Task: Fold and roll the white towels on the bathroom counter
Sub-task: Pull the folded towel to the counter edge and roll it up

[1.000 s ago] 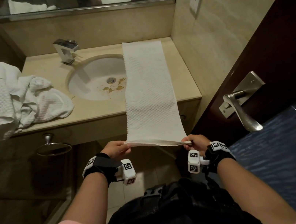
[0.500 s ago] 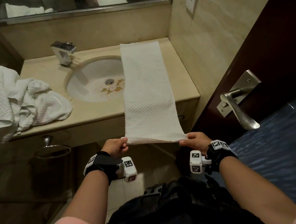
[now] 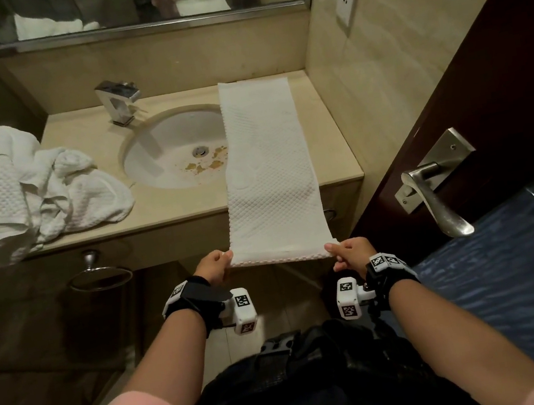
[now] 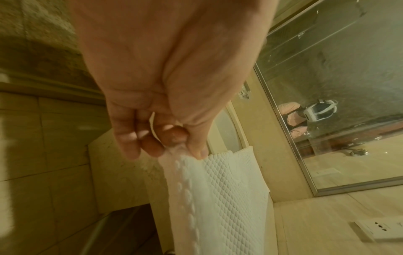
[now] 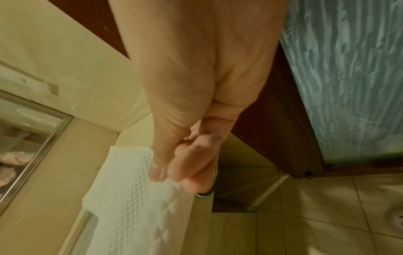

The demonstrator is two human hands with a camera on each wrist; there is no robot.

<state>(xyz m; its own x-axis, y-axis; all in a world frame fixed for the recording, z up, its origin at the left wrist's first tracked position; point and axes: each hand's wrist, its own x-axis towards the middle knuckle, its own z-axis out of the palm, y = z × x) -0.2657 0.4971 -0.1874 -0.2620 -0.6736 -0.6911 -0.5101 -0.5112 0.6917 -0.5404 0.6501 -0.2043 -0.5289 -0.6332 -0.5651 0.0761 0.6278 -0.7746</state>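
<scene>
Folded towel (image 3: 269, 167) is a long narrow strip, laid flat on the right side of the counter (image 3: 169, 206). Its far end is at the back wall, and its left edge overlaps the right rim of the sink (image 3: 174, 146). The near end runs off the counter's front edge and hangs in the air between my hands.

My left hand (image 3: 214, 264) pinches the near-left corner — thumb on top and fingers (image 4: 150, 146) curled under, clear in the left wrist view. My right hand (image 3: 352, 252) pinches the near-right corner the same way, with the cloth caught between thumb and curled fingers (image 5: 185, 165) in the right wrist view. The near edge is pulled straight between the two hands, roughly level, just below the counter's front edge.

The crumpled towels (image 3: 28, 189) are heaped at the left end of the counter, partly hanging over its left side and well apart from the strip.

The faucet (image 3: 119, 101) stands behind the sink, left of the strip. Brown stains sit near the drain (image 3: 199, 151). Mirror (image 3: 142, 2) above the back wall, and a towel ring (image 3: 99, 274) under the counter front. On my right — a dark door (image 3: 500, 80) with a metal lever handle (image 3: 433, 191).
</scene>
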